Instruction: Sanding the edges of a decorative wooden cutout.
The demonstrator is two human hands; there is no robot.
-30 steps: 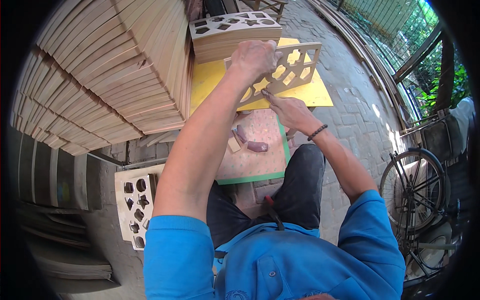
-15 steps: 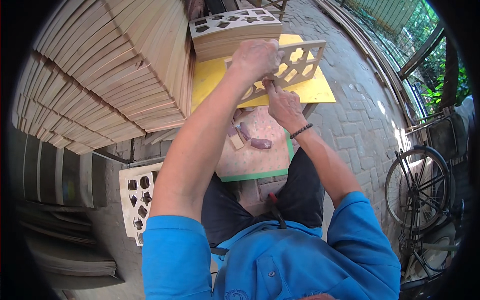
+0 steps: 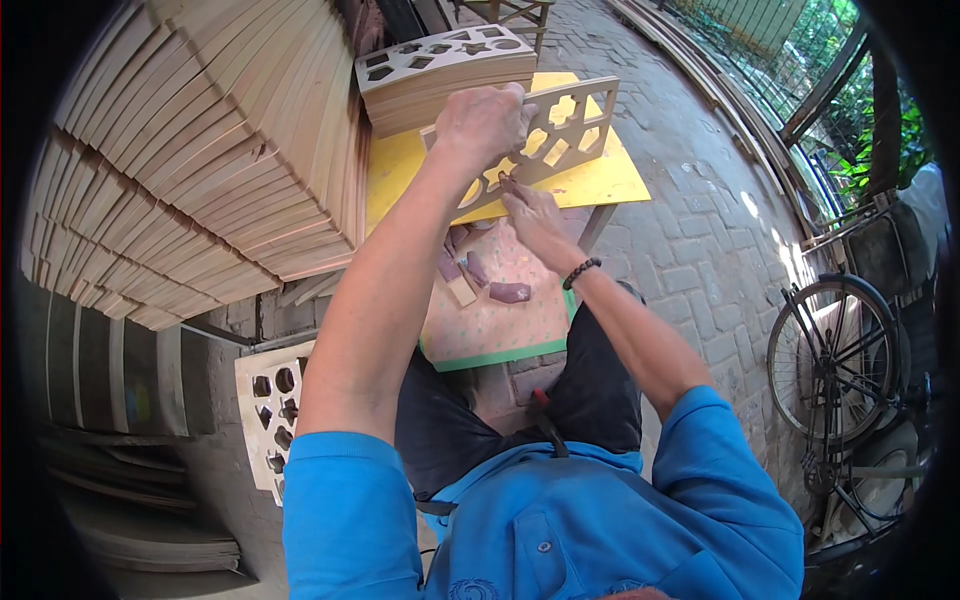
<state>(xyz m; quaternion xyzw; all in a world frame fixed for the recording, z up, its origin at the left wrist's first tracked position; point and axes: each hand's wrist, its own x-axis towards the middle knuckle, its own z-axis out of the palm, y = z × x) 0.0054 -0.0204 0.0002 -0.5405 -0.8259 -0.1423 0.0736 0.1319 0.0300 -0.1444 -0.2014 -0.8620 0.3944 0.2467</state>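
Observation:
A thin wooden board with cut-out shapes point(image 3: 570, 145) stands on its long edge on the yellow tabletop point(image 3: 622, 178). My left hand point(image 3: 482, 125) is closed over its upper edge and holds it upright. Lower down, my right hand point(image 3: 538, 224) has its fingers pinched at a star-like cut-out near the board's lower edge. Whatever is between those fingertips is too small to name. Behind my left hand sits a stack of similar cut-out boards point(image 3: 445, 80). Several purplish, worn-looking pieces point(image 3: 510, 292) and a small pale block point(image 3: 461, 291) lie on a patterned sheet below the table.
Tall stacks of wooden boards point(image 3: 190, 150) rise on the left. Another cut-out board point(image 3: 262, 425) leans beside my left arm. The patterned sheet point(image 3: 480, 335) with green edging lies between my knees. A bicycle point(image 3: 835, 360) stands at the right on the paved ground point(image 3: 690, 250).
The whole view has shifted a little, carrying the table and board leftward. My left hand keeps its grip; my right fingertips stay at the same cut-out, with the hand slightly turned.

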